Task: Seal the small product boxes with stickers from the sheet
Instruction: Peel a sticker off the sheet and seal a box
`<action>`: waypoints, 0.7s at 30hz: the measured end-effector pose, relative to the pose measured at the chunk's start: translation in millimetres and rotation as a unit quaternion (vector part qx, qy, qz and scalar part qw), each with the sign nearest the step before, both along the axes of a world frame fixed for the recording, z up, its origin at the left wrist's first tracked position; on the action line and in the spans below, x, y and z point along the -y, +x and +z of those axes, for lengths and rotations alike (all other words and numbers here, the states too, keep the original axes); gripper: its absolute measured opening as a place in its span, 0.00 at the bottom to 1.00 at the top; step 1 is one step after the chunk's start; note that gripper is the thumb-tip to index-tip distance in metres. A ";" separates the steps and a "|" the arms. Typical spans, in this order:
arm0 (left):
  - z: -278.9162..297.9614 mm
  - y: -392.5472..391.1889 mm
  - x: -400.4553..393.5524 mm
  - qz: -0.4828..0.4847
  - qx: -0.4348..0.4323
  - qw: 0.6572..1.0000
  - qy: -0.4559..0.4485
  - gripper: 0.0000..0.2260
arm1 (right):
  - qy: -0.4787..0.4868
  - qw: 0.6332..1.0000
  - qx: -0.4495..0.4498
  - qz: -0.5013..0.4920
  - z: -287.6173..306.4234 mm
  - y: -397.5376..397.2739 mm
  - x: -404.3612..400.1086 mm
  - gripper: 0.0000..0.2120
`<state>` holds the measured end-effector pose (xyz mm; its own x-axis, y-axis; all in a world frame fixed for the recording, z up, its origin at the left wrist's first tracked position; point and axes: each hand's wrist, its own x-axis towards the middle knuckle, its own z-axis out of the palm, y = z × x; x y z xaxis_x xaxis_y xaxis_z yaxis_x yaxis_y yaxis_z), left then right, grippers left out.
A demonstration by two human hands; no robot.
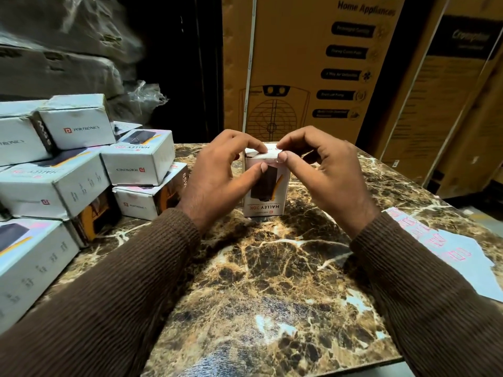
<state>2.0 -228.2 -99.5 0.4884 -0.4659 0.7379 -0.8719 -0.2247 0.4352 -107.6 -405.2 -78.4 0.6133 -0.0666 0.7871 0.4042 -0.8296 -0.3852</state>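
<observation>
- Marble table (272,268), box pile (81,172) on your left (sheet (449,248) on your right).
- Your left hand (217,170) and right hand (326,170) both pinch the box (265,197) top.

Brown marble-patterned tabletop (272,268), tall cardboard appliance cartons (313,63) behind, plastic-wrapped bundles (62,50) in dim left corner

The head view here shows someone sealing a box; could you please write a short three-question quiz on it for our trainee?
1. True or false: the upright box stands on the marble table.
2. Where does the sticker sheet lie? A) right table edge B) on the box stack C) under the upright box
3. Which hands touch the upright box's top edge?

Key: 1 true. 2 A. 3 Both, the left hand and the right hand, pinching there.
</observation>
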 end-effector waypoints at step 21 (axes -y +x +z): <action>0.5 2.8 1.2 -0.015 -0.014 1.000 -0.023 0.11 | -0.006 0.999 -0.016 -0.033 -6.7 19.6 -0.7 0.03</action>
<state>4.9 -229.4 -99.0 0.4955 -0.4471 0.7447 -0.8652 -0.1780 0.4688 -88.0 -404.6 -85.1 0.6323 -0.0987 0.7684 0.3362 -0.8586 -0.3869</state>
